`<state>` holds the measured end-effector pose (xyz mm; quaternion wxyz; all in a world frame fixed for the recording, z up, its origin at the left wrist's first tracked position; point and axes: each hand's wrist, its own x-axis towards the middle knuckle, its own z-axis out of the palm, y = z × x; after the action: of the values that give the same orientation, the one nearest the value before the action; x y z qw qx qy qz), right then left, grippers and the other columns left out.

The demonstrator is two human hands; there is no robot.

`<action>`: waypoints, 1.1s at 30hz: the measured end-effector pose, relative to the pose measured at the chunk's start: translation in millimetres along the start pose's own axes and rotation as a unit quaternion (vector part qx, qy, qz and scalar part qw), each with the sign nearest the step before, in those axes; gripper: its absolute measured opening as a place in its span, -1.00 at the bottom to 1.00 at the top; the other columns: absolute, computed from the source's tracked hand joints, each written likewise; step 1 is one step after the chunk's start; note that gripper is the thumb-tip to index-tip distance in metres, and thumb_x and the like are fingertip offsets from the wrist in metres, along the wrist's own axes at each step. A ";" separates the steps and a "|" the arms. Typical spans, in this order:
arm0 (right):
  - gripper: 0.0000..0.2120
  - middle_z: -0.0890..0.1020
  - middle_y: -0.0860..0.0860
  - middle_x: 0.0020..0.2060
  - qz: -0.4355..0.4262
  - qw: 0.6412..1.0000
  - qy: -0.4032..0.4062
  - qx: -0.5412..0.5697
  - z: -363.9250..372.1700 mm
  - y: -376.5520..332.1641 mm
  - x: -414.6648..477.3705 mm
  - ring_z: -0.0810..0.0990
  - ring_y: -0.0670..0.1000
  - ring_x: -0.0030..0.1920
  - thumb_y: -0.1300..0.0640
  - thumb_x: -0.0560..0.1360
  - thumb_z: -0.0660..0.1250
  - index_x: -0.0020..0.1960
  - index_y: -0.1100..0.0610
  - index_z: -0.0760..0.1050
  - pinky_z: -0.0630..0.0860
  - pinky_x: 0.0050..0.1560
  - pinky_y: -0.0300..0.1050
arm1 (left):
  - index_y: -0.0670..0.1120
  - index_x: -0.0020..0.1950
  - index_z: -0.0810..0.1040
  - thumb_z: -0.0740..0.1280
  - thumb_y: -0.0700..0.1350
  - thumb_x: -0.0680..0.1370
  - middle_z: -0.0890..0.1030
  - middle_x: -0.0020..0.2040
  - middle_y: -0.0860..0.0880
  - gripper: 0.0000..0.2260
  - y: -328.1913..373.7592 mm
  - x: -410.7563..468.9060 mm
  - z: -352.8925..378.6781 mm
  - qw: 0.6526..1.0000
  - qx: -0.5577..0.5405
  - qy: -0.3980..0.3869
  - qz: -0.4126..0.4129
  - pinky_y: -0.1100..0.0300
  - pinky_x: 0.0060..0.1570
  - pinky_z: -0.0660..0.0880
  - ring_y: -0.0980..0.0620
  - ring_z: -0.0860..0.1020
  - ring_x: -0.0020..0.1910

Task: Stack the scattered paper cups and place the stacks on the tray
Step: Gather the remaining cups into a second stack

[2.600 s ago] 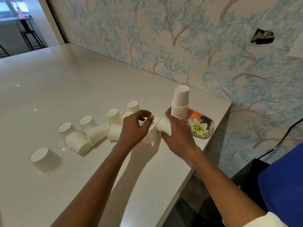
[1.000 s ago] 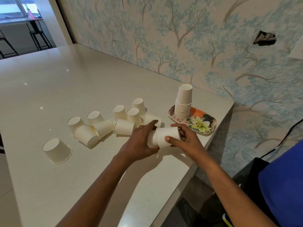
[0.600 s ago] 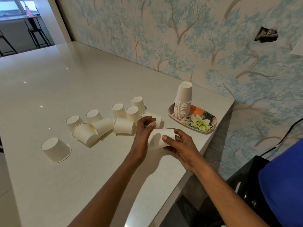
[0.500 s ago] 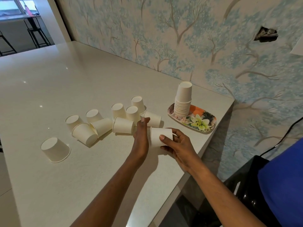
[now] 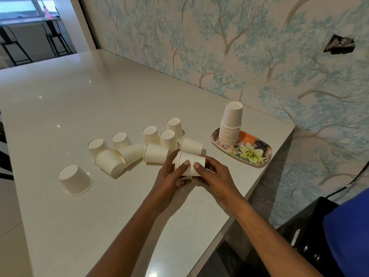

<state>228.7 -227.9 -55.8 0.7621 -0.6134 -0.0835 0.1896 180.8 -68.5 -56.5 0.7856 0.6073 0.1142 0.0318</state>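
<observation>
Both hands hold a short stack of white paper cups [image 5: 190, 163] lying sideways just above the counter. My left hand [image 5: 169, 176] grips its open-rim end and my right hand [image 5: 213, 174] grips the base end. Behind them several loose white cups [image 5: 155, 154] lie scattered, some upside down, some on their sides; one upside-down cup [image 5: 74, 179] stands apart at the left. A tall stack of cups [image 5: 230, 124] stands upside down on the left end of the floral tray [image 5: 257, 154].
The white counter [image 5: 79, 100] ends at an edge just right of the tray and at the front. A patterned wall runs along its back. A black object [image 5: 303, 232] sits on the floor at lower right. Bar stools [image 5: 54, 39] stand far off.
The left hand, which was reaching toward the loose cups half a second ago, has come back onto the held stack. Both hands now grip it together.
</observation>
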 end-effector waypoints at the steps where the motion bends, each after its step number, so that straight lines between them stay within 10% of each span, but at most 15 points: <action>1: -0.64 0.70 0.03 0.18 0.003 1.000 -0.004 -0.014 1.7 -0.7 2.2 0.69 0.07 0.21 0.00 0.54 0.44 0.31 0.03 0.60 0.67 0.15 0.07 | 0.20 0.46 0.42 0.44 -0.02 0.54 0.57 0.34 -0.01 -0.50 -0.8 -1.6 -2.9 0.999 -0.030 0.011 -0.002 -0.11 0.19 0.60 -0.09 0.60 0.27; 5: -0.73 0.68 0.01 0.11 -0.058 0.985 0.056 -0.151 1.6 -6.7 22.5 0.65 0.06 0.16 -0.07 0.66 0.28 0.25 0.04 0.61 0.62 0.06 -0.06 | 0.09 0.44 0.46 0.45 -0.05 0.50 0.62 0.29 -0.04 -0.49 -1.2 -4.0 -12.3 0.995 -0.074 0.068 -0.006 0.00 0.07 0.63 -0.09 0.62 0.23; 9: -0.58 0.57 0.11 0.29 -0.197 0.875 0.130 -0.423 -3.0 -16.1 61.6 0.51 0.18 0.33 -0.01 0.55 0.46 0.34 0.12 0.51 0.60 0.20 0.16 | 0.09 0.43 0.47 0.47 0.06 0.43 0.60 0.29 -0.02 -0.44 2.5 -6.7 -21.2 0.993 -0.059 0.103 -0.003 0.03 0.02 0.65 -0.08 0.60 0.24; 12: -0.29 0.46 0.13 0.46 -0.153 0.815 0.069 -0.554 6.3 -25.1 83.7 0.35 0.22 0.49 -0.11 0.49 0.50 0.51 0.12 0.33 0.39 0.44 0.22 | 0.09 0.42 0.48 0.46 0.13 0.41 0.59 0.31 -0.01 -0.42 4.0 -8.2 -24.2 0.992 -0.034 0.119 0.008 -0.05 0.06 0.65 -0.08 0.59 0.25; 17: -0.14 0.51 0.11 0.38 -0.103 0.757 0.009 -0.645 21.2 -17.4 104.6 0.44 0.22 0.39 -0.26 0.42 0.50 0.53 0.10 0.23 0.37 0.29 0.22 | 0.16 0.37 0.50 0.46 0.15 0.42 0.58 0.32 -0.01 -0.48 5.2 -11.1 -25.7 0.991 -0.008 0.131 0.009 -0.03 0.03 0.66 -0.07 0.59 0.24; 33: -0.34 0.55 -0.08 0.27 -0.197 0.850 -0.080 -0.482 -12.7 -13.3 22.3 0.55 -0.03 0.20 -0.03 0.43 0.57 0.44 -0.07 0.35 0.62 0.21 0.09 | 0.21 0.50 0.39 0.41 0.17 0.50 0.50 0.29 0.24 -0.43 18.8 -13.8 -27.2 0.980 0.075 0.156 0.096 0.02 0.02 0.66 0.15 0.59 0.15</action>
<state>256.2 -233.0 -48.3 0.3829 -0.8568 -0.3448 0.0197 163.2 -40.5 -42.9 0.7036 0.6604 0.1786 0.1924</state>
